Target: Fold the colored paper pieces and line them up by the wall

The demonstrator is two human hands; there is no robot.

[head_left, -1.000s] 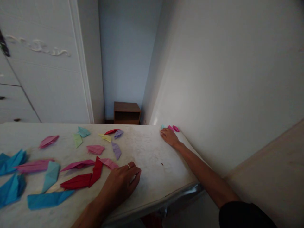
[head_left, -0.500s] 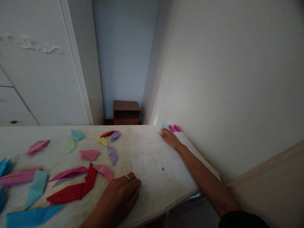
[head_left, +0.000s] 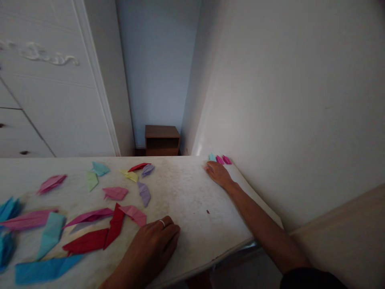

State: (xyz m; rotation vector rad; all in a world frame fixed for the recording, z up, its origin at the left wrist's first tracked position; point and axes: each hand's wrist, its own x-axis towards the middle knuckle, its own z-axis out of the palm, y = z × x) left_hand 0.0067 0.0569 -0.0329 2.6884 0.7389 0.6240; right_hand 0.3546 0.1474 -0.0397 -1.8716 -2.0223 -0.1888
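Note:
My left hand lies flat on the white table near its front edge, fingers together, a ring on one finger, just right of a pink folded paper and a red folded paper. My right hand reaches to the table's far right corner, palm down, fingers resting beside two small magenta folded papers and a teal one against the wall. Whether it holds anything is hidden.
Many folded papers in blue, pink, purple, green and yellow lie over the table's left half. A white wardrobe stands behind, a small brown cabinet in the back corner, a white wall on the right.
The view shifted slightly; both hands stay almost where they were, the right hand still at the far corner by the small papers.

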